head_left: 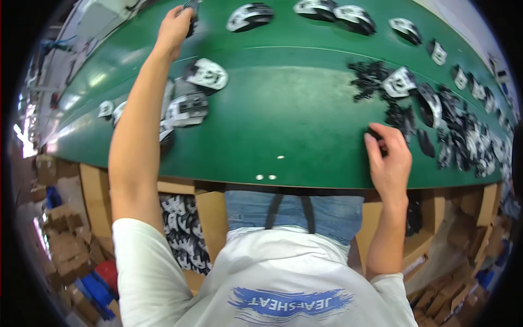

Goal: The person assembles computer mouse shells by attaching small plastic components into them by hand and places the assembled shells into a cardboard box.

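Note:
My left hand (175,30) reaches to the far left of the green table, its fingers closed round a dark grey and black piece (191,15), partly cut off by the picture's top edge. Near the front right, my right hand (391,152) is curled with thumb and fingertips together on a small black piece (376,134), mostly hidden by the fingers. Beside that hand lie a loose black strip (425,143) and a heap of black pieces (400,117). Under my left forearm rest several domed black-and-white pads (210,74), some partly covered by the arm.
More black-and-white pads (250,17) run along the table's (283,120) far side and round its right. Dark and white parts (468,139) pile up at right. Small white discs (259,177) lie by the front edge. Below stands a carton of pads (182,229).

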The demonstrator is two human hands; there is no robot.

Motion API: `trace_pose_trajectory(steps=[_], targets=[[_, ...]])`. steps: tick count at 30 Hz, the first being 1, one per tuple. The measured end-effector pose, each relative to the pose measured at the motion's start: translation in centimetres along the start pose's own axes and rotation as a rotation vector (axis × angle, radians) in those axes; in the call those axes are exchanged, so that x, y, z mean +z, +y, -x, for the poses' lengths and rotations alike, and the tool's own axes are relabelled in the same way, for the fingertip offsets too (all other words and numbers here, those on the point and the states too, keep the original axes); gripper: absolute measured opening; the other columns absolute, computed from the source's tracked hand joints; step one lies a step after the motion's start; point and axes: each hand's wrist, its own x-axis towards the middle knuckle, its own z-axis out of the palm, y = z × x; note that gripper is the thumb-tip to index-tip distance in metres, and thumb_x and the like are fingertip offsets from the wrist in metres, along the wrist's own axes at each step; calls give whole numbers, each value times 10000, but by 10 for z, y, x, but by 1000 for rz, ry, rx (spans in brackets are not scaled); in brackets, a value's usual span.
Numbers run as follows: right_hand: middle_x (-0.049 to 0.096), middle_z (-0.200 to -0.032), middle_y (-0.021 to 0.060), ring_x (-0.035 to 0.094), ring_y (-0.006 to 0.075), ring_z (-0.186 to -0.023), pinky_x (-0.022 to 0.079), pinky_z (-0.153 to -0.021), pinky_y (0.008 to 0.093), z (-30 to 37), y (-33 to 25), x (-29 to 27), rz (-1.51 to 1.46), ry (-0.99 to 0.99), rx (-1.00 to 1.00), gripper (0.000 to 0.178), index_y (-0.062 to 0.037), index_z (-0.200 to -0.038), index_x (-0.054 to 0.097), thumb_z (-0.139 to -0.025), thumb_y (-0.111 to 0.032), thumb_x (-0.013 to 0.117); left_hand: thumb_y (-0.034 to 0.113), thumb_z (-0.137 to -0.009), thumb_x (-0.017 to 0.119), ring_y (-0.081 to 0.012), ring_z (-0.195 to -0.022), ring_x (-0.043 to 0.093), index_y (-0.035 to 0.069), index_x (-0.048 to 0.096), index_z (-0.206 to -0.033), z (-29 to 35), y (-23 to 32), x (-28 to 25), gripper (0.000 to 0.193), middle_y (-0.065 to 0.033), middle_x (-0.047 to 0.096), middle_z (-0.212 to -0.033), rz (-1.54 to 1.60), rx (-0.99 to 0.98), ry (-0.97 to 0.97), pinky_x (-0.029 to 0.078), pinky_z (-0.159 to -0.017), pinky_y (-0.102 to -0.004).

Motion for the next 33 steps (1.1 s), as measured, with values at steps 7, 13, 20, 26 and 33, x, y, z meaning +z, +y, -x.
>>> trace_pose_trajectory(steps=[7,13,20,26,33], targets=[[758,-975,81,650,129,-759,515,-677,249,11,-24,2,-306,-198,-159,190,2,-1103,788,-917,-24,817,231,-1028,392,-452,-1409,578,-19,371,-1635,218,78,-50,658,-254,549,-1573,1197,-314,-638,520,-1131,-593],[775,-934,113,729,190,-806,578,-709,290,7,-81,20,-649,-262,-346,201,9,-1046,812,-852,4,866,239,-872,460,-507,-1384,580,-12,304,-1669,328,81,-14,850,-299,527,-1565,1399,-500,-615,527,-1113,-636],[788,-897,88,753,98,-757,577,-655,226,26,-124,0,-846,-412,193,118,15,-991,797,-896,-23,857,157,-865,496,-391,-1407,580,13,314,-1669,374,58,11,837,-230,541,-1564,1664,-684,-641,470,-1195,-531],[748,-799,14,479,26,-544,368,-487,235,38,-124,8,-615,-396,118,87,-9,-919,786,-912,-70,847,115,-850,514,-334,-1408,571,68,308,-1690,388,66,18,866,-205,528,-1572,1558,-594,-668,495,-1159,-474],[733,-830,59,547,78,-562,441,-517,254,41,-117,12,-498,-288,-103,112,-20,-898,760,-875,-51,865,35,-778,549,-309,-1408,568,115,315,-1682,393,75,22,938,-183,558,-1521,1440,-557,-593,489,-1153,-443]])
